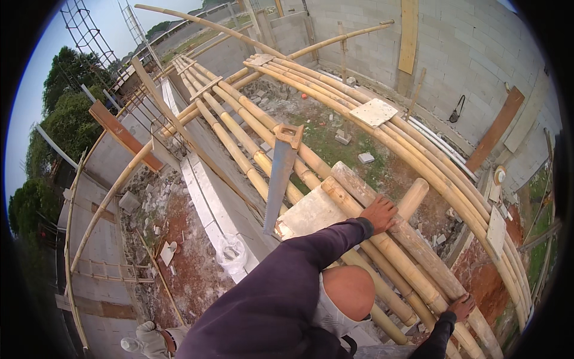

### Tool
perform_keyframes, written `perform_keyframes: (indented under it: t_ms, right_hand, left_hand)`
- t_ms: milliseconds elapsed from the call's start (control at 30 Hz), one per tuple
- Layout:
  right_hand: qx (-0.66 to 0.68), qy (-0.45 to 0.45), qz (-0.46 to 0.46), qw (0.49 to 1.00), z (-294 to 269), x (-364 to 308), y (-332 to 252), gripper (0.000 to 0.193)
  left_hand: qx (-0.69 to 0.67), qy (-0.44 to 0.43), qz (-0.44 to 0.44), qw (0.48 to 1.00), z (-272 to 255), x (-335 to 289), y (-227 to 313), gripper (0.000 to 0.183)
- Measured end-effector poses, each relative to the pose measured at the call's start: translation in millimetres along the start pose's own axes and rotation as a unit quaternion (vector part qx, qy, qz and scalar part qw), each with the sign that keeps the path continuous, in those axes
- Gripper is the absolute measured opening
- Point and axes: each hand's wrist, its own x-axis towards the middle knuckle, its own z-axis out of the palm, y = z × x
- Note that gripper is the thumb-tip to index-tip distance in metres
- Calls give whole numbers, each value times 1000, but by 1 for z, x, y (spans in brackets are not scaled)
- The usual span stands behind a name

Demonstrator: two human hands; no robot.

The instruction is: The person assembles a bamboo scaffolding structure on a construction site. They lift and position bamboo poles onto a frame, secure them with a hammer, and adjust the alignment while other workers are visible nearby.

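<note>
My left hand (379, 214) curls over a thick, weathered bamboo pole (415, 248), near its far end. Farther down the same pole, my right hand (460, 307) grips it from the side. Yellower bamboo poles (397, 260) run alongside just to the left. A short bamboo stub (414, 197) pokes out crosswise beyond my left hand. To the left of that hand lies a pale flat board (314, 212) on the poles. A handsaw (282, 173) with a wooden handle leans across the bamboo, blade pointing toward me. Between my sleeves a bare, rounded knee (348, 292) shows.
A second bamboo run (436, 155) with pale plates (373, 112) curves along the right. On the left, a block wall top (206, 209) carries a clear plastic bag (232, 254). Rubble and soil (179, 239) lie far below. Grey block walls (466, 72) stand behind.
</note>
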Motion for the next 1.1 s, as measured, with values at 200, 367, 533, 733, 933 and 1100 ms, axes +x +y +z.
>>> perform_keyframes:
  t_ms: [200,367,533,733,933,1100]
  right_hand:
    - [0,10,-3,1000,15,5,7,51]
    - [30,3,-19,999,13,4,9,55]
    - [21,5,-11,1000,10,3,7,54]
    - [14,24,-14,1000,14,4,6,50]
    - [17,24,-17,999,7,1,4,51]
    - [19,12,-17,1000,5,1,3,50]
  left_hand:
    - [-14,11,3,1000,5,0,-1,33]
    - [-24,35,10,999,9,-1,-4,33]
    - [-32,17,0,999,8,-1,-3,33]
    - [-16,5,-5,1000,12,-1,-4,37]
    - [-5,2,-10,1000,12,-2,-3,38]
    - [-9,10,-5,1000,13,-2,-4,38]
